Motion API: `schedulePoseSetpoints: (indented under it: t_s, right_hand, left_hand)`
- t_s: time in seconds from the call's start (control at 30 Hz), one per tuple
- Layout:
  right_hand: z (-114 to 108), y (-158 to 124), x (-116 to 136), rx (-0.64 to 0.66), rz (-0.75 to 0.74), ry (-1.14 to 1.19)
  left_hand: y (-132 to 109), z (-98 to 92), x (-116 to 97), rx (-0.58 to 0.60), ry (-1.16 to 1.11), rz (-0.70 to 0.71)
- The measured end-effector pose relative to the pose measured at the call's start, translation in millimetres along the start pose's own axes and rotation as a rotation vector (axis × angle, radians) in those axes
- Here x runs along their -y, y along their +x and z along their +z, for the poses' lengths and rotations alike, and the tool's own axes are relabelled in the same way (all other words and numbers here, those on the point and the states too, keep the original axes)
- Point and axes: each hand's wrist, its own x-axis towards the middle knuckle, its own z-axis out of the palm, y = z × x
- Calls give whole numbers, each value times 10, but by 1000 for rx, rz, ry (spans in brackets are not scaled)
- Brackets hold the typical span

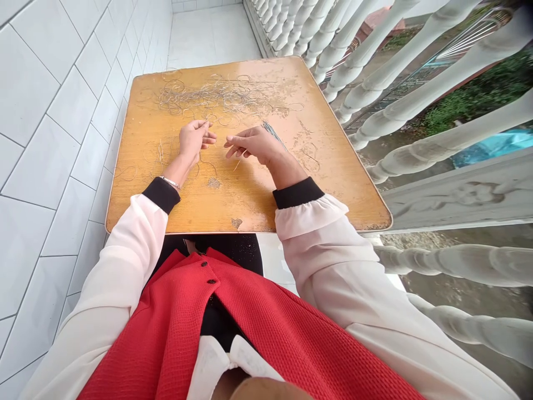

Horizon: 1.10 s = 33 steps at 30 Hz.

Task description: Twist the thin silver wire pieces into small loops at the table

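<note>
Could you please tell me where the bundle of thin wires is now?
In the head view, the bundle of thin metal wires sits at the far side of the right hand, above the wooden tabletop.

Worn glossy wood tabletop [250, 211]; thin metal wire [216, 91]

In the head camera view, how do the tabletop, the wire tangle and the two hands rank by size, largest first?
Wooden tabletop, then wire tangle, then left hand and right hand, which look about alike, so I won't rank them.
</note>
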Motion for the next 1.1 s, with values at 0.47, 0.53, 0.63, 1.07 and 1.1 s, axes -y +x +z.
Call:
schedulePoseSetpoints:
  t_s: [0.47, 0.53, 0.63, 1.07, 1.1]
  right_hand:
    - [180, 14, -29, -15, -38, 304]
    - [179, 19, -43, -29, -26, 310]
    - [154, -6, -73, -35, -4, 346]
    - [146, -243, -134, -99, 15, 554]
    - [154, -242, -134, -116, 12, 577]
  left_hand:
    - [115, -5, -128, 22, -219, -68]
    - [139, 4, -131, 32, -238, -80]
    - [183, 16, -169, 11, -197, -57]
    - [427, 75, -258, 25, -50, -4]
    - [438, 87, -254, 32, -57, -6]
